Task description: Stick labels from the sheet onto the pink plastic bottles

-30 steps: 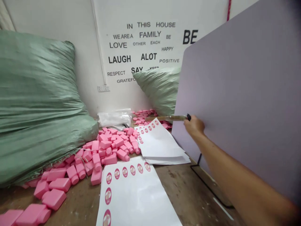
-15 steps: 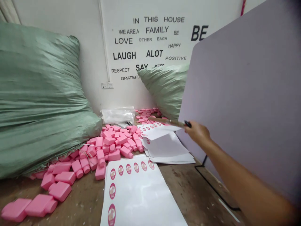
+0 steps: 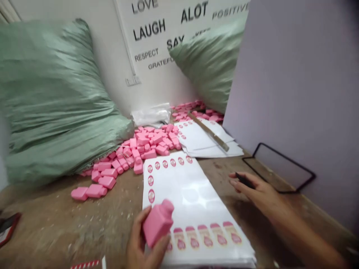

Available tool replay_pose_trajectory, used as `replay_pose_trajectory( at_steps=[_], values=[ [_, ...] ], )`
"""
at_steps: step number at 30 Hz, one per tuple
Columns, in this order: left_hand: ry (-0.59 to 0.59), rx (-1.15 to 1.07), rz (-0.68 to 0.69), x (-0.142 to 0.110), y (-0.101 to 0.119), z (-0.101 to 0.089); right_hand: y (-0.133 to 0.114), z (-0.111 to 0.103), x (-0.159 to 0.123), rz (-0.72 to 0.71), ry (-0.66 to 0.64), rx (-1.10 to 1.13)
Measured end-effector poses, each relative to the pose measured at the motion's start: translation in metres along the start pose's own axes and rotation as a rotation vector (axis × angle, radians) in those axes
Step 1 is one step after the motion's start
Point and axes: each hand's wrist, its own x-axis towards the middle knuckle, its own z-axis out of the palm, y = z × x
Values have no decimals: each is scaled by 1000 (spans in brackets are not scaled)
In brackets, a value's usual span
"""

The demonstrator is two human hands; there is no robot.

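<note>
My left hand (image 3: 147, 239) is closed around a pink plastic bottle (image 3: 157, 224), tilted with its neck up, over the near part of a stack of white sticker sheets (image 3: 179, 194). Oval pink stickers line the sheet's far and left edges, with taller labels (image 3: 207, 237) along the near edge. To the right of the stack, my right hand (image 3: 249, 186) is raised above the brown table with a small black object (image 3: 244, 180) in its grip; its exact kind I cannot make out. A long flat stick (image 3: 209, 130) lies across another pile of sheets (image 3: 196, 147) farther back.
Many pink bottles (image 3: 151, 140) are heaped beyond the stack, below a big green sack (image 3: 61, 101). A second green sack (image 3: 210, 63) leans at the back. On the right stand a pale board (image 3: 297, 93) and a black wire frame (image 3: 280, 158). A phone-like object (image 3: 8, 228) sits at left.
My right hand has let go of the stick, now lying on the rear sheets, and has come back nearer. My left hand has come into view with a pink bottle. The view has tipped downward.
</note>
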Motion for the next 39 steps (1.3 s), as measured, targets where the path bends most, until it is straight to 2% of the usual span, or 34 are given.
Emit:
replay_pose_trajectory(
  at_steps=[4,8,12,15,17,19,24,28,32,39],
  values=[
    [-68,-106,-55,8,-1,14,-28,13,-52,109,-192,218],
    [-158,-129,-55,0,-3,25,-55,32,-90,8,-436,327],
    [-236,-364,-176,-11,6,30,-73,48,-110,-19,-620,411],
    [-244,-626,-348,-9,19,29,-81,47,-112,-93,-689,428],
    [-229,-767,-472,-4,26,25,-80,40,-108,-143,-647,331],
    [-218,-802,-527,2,29,21,-74,32,-104,-165,-551,165],
    [-257,-590,-492,2,25,23,-47,34,-107,-268,-482,-182],
    [-328,-519,-449,3,20,33,-41,46,-111,-415,-424,-290],
    [-267,-523,-439,13,11,38,-44,53,-106,-523,-365,-382],
    [-266,-484,-496,9,5,35,-49,55,-109,-540,-337,-520]
  ],
)
